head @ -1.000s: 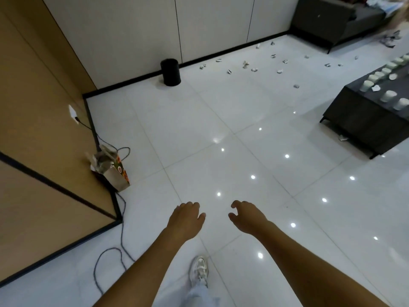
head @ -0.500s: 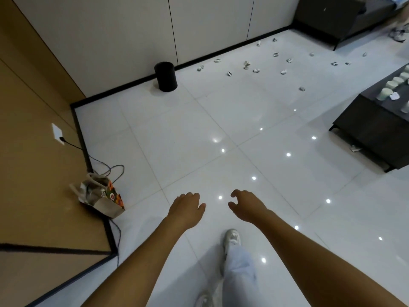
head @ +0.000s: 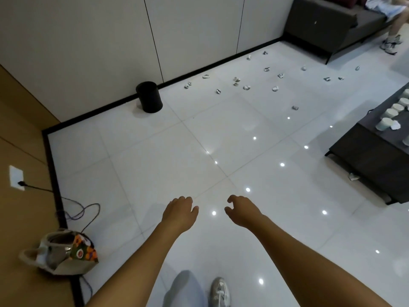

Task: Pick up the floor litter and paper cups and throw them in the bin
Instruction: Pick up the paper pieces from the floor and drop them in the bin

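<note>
Floor litter [head: 246,87]: small crumpled white scraps are lying scattered over the glossy white tiled floor [head: 155,165] in the upper right of the frame, well apart from both hands. One stray scrap [head: 353,176] is lying at the foot of the dark low table. Paper cups [head: 391,112] are standing in a row on the tabletop [head: 363,140] at the right edge. Black cylindrical bin [head: 149,97] is standing upright in the upper centre, just beside the black skirting of the pale panelled wall [head: 88,52].

Left hand [head: 179,212] and right hand [head: 243,211] are reaching forward side by side in the lower centre, above the tiles; fingers on both are hanging loosely curled, holding nothing.

Ceiling lights are reflecting as bright dots across the tiles. Grey sofa [head: 327,21] is sitting in the upper right corner. A tote bag [head: 59,251] is leaning at the lower left by a wood-toned wall, with a cable [head: 88,209] trailing from a wall socket [head: 16,180]. A white shoe [head: 219,291] is showing at the bottom edge.
</note>
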`<state>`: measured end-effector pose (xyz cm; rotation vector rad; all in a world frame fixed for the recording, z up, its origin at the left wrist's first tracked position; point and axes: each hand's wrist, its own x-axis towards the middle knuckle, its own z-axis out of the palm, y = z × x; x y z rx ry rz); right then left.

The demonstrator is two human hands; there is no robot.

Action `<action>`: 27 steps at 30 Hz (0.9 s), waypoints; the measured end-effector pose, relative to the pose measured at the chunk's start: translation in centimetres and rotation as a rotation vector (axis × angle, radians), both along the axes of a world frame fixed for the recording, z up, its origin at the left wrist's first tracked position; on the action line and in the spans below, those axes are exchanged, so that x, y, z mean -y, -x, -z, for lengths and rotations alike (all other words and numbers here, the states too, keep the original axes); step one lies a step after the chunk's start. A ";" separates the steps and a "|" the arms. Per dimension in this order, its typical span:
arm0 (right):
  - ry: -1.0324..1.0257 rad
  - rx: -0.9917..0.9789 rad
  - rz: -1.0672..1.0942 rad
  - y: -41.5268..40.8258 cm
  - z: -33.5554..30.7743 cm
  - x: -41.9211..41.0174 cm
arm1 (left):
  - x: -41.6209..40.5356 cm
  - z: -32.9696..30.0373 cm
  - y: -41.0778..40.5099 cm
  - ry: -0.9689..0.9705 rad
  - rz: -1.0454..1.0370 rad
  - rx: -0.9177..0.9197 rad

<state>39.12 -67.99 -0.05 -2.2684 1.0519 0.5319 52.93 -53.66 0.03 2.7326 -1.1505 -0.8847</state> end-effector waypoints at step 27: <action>-0.025 0.029 0.007 -44.2 0.9 33.4 | 33.6 1.0 -44.7 0.005 0.039 -0.012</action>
